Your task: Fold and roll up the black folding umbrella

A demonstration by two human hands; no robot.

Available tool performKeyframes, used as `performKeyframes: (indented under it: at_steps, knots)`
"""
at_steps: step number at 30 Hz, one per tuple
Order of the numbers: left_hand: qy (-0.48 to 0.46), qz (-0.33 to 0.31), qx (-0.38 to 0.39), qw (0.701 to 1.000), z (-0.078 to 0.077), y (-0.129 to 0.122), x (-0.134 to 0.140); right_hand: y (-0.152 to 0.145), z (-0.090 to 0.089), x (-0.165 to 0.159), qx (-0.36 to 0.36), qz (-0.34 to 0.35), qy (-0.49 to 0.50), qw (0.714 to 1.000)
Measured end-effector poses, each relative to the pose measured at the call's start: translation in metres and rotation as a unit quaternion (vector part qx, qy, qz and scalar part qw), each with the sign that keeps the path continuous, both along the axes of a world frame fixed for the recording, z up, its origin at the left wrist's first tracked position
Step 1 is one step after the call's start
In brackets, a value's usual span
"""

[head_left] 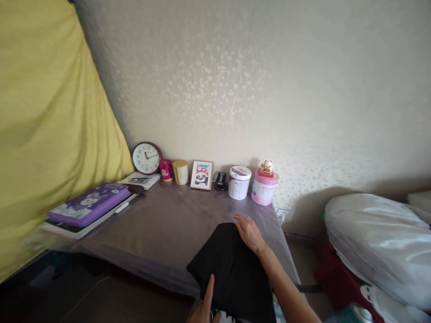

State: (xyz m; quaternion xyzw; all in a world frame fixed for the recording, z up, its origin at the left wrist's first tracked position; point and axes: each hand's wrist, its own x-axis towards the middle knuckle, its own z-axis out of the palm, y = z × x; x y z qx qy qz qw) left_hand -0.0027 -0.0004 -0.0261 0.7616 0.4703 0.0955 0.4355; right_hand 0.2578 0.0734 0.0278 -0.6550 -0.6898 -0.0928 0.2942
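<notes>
A piece of black fabric (232, 269) with angular corners and a crease down its middle lies over the table's near right edge. My right hand (248, 232) rests at its far right edge, fingers stretched forward and nearly flat. At the bottom of the view, my left hand (204, 309) is partly cut off, its index finger pointing up along the fabric. The thumb is bent beside a small white-grey toothed part (225, 317) at the fabric's near end. The other left fingers are hidden, so what they grip cannot be made out.
On the covered table (158, 224), a clock (147, 158), small tins, a panda picture frame (201, 175), a black object (220, 181) and two tubs (239, 183) line the wall. A purple case (90, 202) lies left. A plastic-wrapped bundle (377, 242) stands right.
</notes>
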Motion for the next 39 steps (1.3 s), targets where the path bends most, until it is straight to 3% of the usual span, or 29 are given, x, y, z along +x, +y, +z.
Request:
performKeyframes:
  at_steps: [4, 8, 13, 18, 22, 27, 35, 39]
  knots:
    - [-0.005, -0.033, 0.012, 0.999, 0.003, -0.004, -0.004, -0.041, 0.004, 0.03, 0.049, -0.013, 0.075, 0.996]
    - [-0.048, -0.039, 0.033, 0.998, 0.004, -0.006, -0.007, -0.087, 0.003, 0.043, 0.041, -0.023, 0.086, 0.995]
    - [-0.05, -0.059, 0.022, 0.997, 0.004, -0.005, -0.009, -0.123, 0.003, 0.03, 0.007, -0.006, 0.059, 0.998]
    - [-0.047, -0.053, 0.034, 0.997, 0.007, -0.006, -0.009, -0.146, 0.001, 0.012, -0.066, 0.058, 0.027, 0.996]
    - [-0.045, -0.058, 0.032, 0.997, 0.007, -0.006, -0.008, -0.158, -0.006, 0.003, -0.105, 0.106, -0.01, 0.989]
    - [-0.031, -0.056, 0.04, 0.997, 0.008, -0.006, -0.008, -0.162, -0.008, -0.005, -0.1, 0.119, -0.023, 0.988]
    - [-0.024, -0.055, 0.045, 0.997, 0.008, -0.004, -0.008, -0.16, 0.007, -0.011, -0.063, 0.099, 0.056, 0.991]
    - [-0.025, -0.057, 0.04, 0.997, 0.007, -0.003, -0.007, -0.143, 0.019, -0.019, -0.018, 0.093, 0.109, 0.989]
